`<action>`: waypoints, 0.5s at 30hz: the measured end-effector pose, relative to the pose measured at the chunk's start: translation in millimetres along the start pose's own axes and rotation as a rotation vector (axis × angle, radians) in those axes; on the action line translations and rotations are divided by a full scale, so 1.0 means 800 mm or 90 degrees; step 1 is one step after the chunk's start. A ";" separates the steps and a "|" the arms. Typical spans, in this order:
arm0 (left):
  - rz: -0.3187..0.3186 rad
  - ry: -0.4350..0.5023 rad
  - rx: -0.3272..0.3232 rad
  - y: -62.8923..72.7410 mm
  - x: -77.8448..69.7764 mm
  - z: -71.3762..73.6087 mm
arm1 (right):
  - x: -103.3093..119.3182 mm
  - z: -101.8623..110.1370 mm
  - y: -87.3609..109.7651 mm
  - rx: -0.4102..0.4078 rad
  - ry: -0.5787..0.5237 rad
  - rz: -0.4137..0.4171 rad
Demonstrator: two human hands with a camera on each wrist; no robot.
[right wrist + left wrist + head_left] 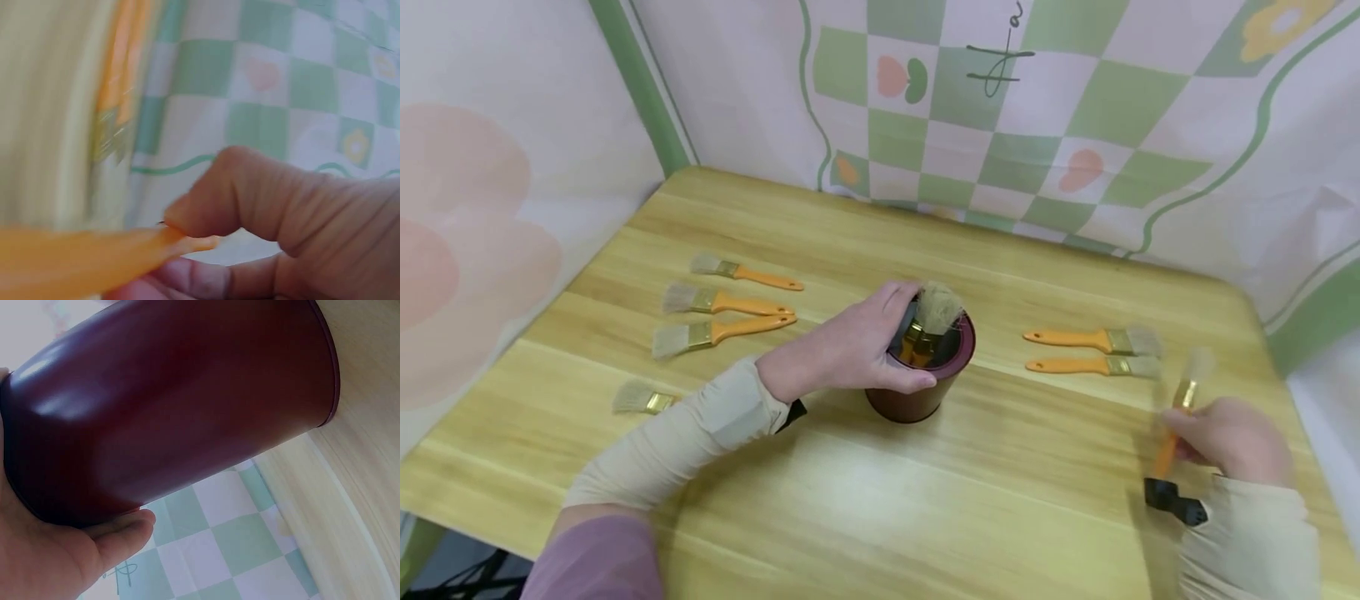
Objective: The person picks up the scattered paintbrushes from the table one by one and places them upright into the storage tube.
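Note:
A dark red round container [910, 406] stands on the table, with at least one paintbrush [938, 310] inside, bristles up. My left hand [861, 340] grips it near the rim, thumb on the near side. In the left wrist view the container's wall [187, 394] fills most of the frame, and the left thumb lies along it. At the right of the table my right hand [1236, 442] pinches the orange handle of another paintbrush [1167, 454], bristles pointing away. Close up, the right wrist view has thumb and fingers on that handle [81, 256], blurred.
Two paintbrushes [1071, 338] lie right of the container, handles toward it. On the left lie several more paintbrushes [748, 329], one [643, 400] partly hidden behind the left forearm. A patterned cloth backdrop [1037, 108] rises behind the table's far edge [985, 237].

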State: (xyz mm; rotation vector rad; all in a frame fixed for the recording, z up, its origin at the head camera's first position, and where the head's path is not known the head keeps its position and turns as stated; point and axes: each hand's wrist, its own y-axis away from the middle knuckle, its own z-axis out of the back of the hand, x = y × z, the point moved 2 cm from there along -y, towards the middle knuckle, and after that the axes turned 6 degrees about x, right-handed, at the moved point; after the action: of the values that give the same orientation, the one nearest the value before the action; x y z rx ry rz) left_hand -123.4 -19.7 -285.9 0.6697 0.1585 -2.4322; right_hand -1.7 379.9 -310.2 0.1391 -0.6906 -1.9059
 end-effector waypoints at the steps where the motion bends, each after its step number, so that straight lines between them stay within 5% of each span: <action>1: 0.000 -0.001 0.000 0.000 0.000 0.000 | 0.002 0.003 0.002 -0.013 -0.003 0.009; 7: 0.001 -0.008 0.001 -0.001 -0.001 0.000 | 0.030 0.006 0.015 -0.120 -0.012 0.089; 15: 0.006 -0.001 0.006 0.000 -0.001 0.001 | 0.066 0.006 0.034 -0.179 -0.063 0.143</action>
State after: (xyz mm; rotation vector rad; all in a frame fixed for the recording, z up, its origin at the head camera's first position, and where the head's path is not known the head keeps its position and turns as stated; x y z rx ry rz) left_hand -122.8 -19.5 -284.9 0.6703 0.1433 -2.4266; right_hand -4.9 328.0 -281.2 -0.2032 -0.4748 -1.7787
